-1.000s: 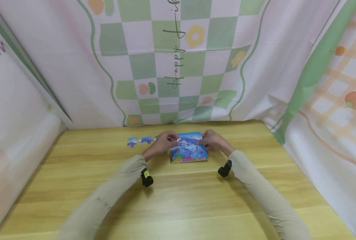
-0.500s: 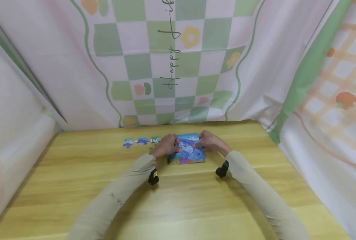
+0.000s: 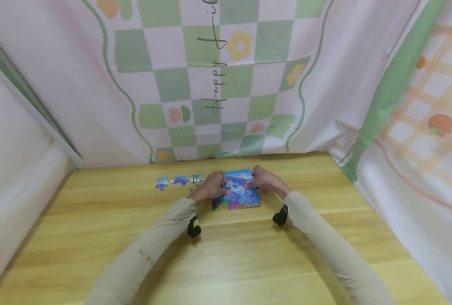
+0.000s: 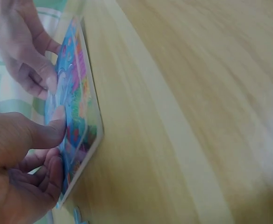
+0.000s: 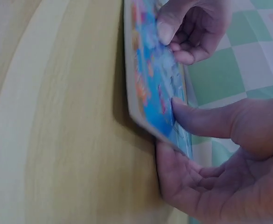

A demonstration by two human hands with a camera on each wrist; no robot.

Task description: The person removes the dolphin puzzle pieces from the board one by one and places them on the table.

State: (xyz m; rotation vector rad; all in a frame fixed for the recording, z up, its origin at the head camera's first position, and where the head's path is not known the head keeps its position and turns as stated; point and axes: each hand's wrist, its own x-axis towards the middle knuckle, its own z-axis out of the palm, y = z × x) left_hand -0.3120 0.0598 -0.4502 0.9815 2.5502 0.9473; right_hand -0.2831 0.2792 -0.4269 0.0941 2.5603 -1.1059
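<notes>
Both hands are at a small jigsaw puzzle [image 3: 238,202] with a blue sea picture, near the back of the wooden table. My left hand [image 3: 211,186] is at its left side, thumb on the printed face and the other fingers curled by the edge in the left wrist view. At the right edge, my right hand [image 5: 248,149] pinches the puzzle, thumb on top and fingers underneath. Its near corner stands clear of the table in the right wrist view. Left of the left hand lie loose puzzle pieces: a blue one [image 3: 161,182], a purple one [image 3: 180,181] and a green one [image 3: 196,178].
Another piece lies partly hidden behind the left wrist. A small black camera [image 3: 194,228] sits on the left wrist and another black camera [image 3: 280,216] on the right. A checked curtain [image 3: 222,106] hangs right behind the table's [image 3: 226,262] back edge.
My left hand has moved a little right, further over the puzzle, and its thumb now lies on the picture; the green piece shows beside it. The right hand keeps its hold.
</notes>
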